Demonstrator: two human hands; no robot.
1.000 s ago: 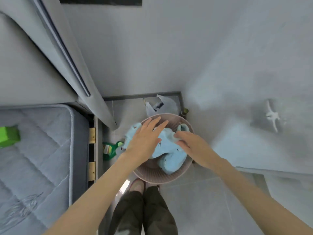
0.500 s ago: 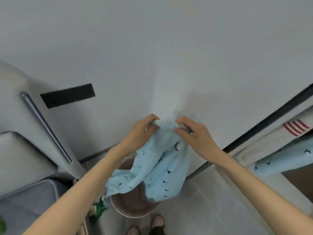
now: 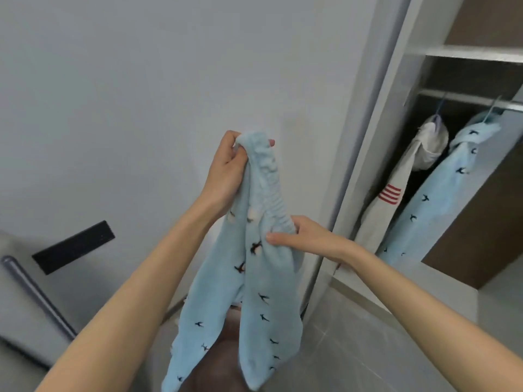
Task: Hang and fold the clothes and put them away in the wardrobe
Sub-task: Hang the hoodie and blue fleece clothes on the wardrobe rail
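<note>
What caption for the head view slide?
The left hand and right hand hold blue bird-print trousers by the waistband beside an open wardrobe with a matching top and white garment hanging.

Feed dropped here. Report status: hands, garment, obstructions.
Left hand grips waistband top, right hand pinches it lower. Unfolded blue bird-print trousers hang from both. Open wardrobe at right, white top, blue top on rail; path looks unblocked.

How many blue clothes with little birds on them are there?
2. The blue trousers are held by the left hand and right hand; the blue top hangs on the wardrobe rail. More may be hidden.
</note>
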